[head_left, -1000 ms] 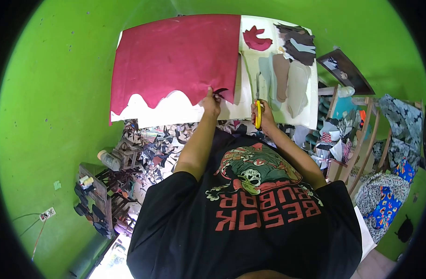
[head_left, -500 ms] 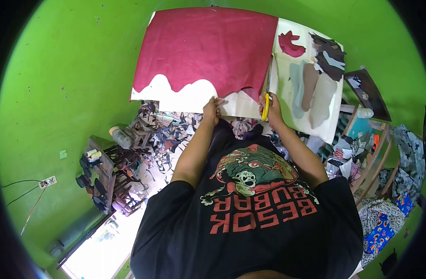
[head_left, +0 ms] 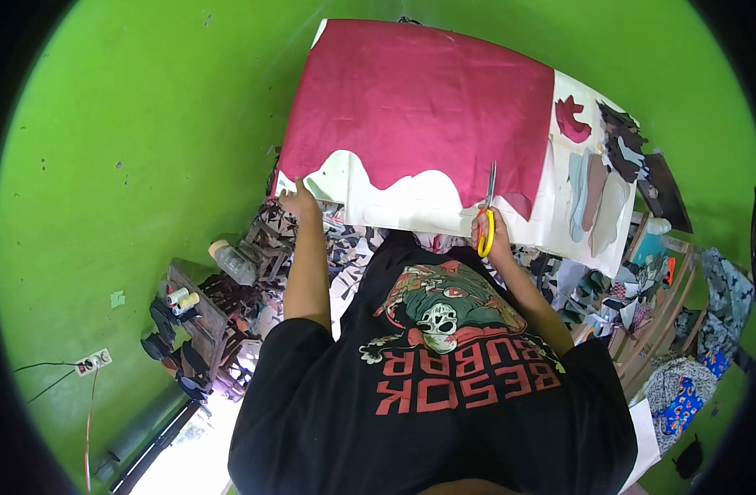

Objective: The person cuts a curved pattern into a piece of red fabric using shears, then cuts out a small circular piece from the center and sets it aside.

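A large maroon sheet (head_left: 427, 107) with a wavy cut lower edge lies on the pale work board (head_left: 386, 210). At the sheet's lower left corner is my left hand (head_left: 300, 199), its thumb and fingers apart at the board's edge. My right hand (head_left: 498, 234) holds scissors (head_left: 487, 231) by their yellow handles, blades pointing up over the sheet's lower right part. The blades look nearly closed. A small curved maroon offcut (head_left: 573, 121) lies on the board, right of the sheet.
Grey and brown shaped pieces (head_left: 594, 194) and a stack of dark pieces (head_left: 624, 144) lie on the board's right end. Many scraps (head_left: 345, 241) cover the floor below. A low wooden stand (head_left: 198, 322) with thread spools (head_left: 184, 299) is at left; a wooden rack (head_left: 654, 318) is at right.
My left hand has moved left from the sheet's middle lower edge to its lower left corner. The scissors have moved from the sheet's right edge onto its lower right part. The view has shifted.
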Motion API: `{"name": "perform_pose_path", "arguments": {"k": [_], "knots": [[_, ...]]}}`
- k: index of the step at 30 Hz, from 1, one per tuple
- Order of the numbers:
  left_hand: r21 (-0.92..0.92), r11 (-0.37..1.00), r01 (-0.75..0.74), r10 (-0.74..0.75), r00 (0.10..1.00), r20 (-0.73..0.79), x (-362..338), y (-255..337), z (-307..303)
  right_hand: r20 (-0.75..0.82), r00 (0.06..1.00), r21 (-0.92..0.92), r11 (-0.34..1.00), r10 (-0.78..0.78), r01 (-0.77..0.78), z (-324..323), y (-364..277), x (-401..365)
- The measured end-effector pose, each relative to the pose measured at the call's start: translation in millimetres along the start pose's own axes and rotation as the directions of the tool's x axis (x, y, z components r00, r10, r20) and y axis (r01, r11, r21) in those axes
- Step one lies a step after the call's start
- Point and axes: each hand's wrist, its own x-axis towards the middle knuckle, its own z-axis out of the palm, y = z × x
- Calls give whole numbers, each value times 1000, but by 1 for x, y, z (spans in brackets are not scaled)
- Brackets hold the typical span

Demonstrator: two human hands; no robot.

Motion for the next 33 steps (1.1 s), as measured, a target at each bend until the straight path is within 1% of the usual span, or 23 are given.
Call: {"name": "perform_pose_path", "arguments": {"k": [2, 4, 5, 6, 10, 12, 13, 15, 16, 18, 19, 20, 21, 22, 23, 24, 25, 26, 28, 29, 31, 32, 33], "knots": [[74, 992, 99, -102, 994, 47, 22, 30, -3, 35, 999, -97, 995, 25, -22, 23, 0, 14], [129, 988, 82, -109, 970, 216, 82, -12, 12, 24, 1000, -130, 991, 10, -7, 40, 7, 28], [235, 961, 149, -212, 939, 270, 99, -17, 20, 9, 1000, -115, 993, -3, 4, 49, 6, 32], [240, 960, 147, -213, 936, 279, 105, -15, 26, -8, 1000, -104, 995, -9, 8, 55, 5, 33], [198, 979, 51, -96, 970, 224, 97, -19, 39, -67, 998, -57, 998, 21, -25, 75, 5, 32], [432, 900, 57, -33, 998, -62, 52, 17, 36, -74, 997, -70, 997, 26, -31, 75, 11, 31], [429, 901, 57, -35, 998, -59, 51, 16, 35, -73, 997, -70, 997, 37, -42, 75, 14, 30], [450, 887, 105, -163, 982, 92, 53, 19, 33, -82, 995, -43, 997, 54, -58, 74, 19, 31], [449, 887, 108, -165, 982, 91, 55, 16, 32, -82, 995, -46, 997, 54, -58, 74, 20, 30], [296, 944, 149, -195, 972, 133, 57, 13, 31, -88, 993, -19, 997, 74, -76, 73, 23, 30], [297, 944, 144, -191, 972, 134, 45, 28, 28, -88, 993, -14, 997, 74, -75, 72, 24, 30], [461, 887, 7, -12, 1000, 7, 29, 41, 24, -72, 995, -34, 997, 69, -71, 71, 25, 30], [622, 777, -96, 187, 979, -84, 11, 51, 21, -57, 996, -55, 996, 64, -67, 68, 26, 30], [621, 777, -102, 191, 979, -78, 0, 44, 20, -42, 997, -76, 995, 58, -61, 65, 26, 30], [503, 780, -372, 323, 928, 186, -12, 36, 17, -25, 998, -74, 996, 52, -54, 61, 27, 29], [314, 740, -594, 457, 788, 413, -24, 29, 17, -27, 998, -72, 996, 52, -54, 57, 28, 27], [322, 746, -582, 268, 706, 655, -38, 28, 19, -19, 998, -65, 996, 62, -64, 54, 29, 26], [335, 748, -573, 53, 554, 831, -53, 26, 22, -10, 997, -57, 996, 73, -74, 51, 31, 26], [342, 508, -791, 207, 498, 842, -110, 41, 13, -17, 996, -76, 993, 89, -90, 43, 37, 25], [342, 506, -792, 205, 495, 844, -116, 35, 15, -23, 994, -101, 989, 104, -106, 38, 39, 24], [380, 555, -740, 331, 616, 715, -122, 15, 25, -18, 993, -117, 986, 116, -118, 29, 42, 21], [377, 556, -741, 329, 613, 718, -121, 10, 32, -10, 992, -135, 982, 129, -129, 24, 43, 18], [437, 674, -596, 193, 713, 674, -119, 11, 39, -14, 991, -136, 982, 132, -132, 20, 44, 13]]}}
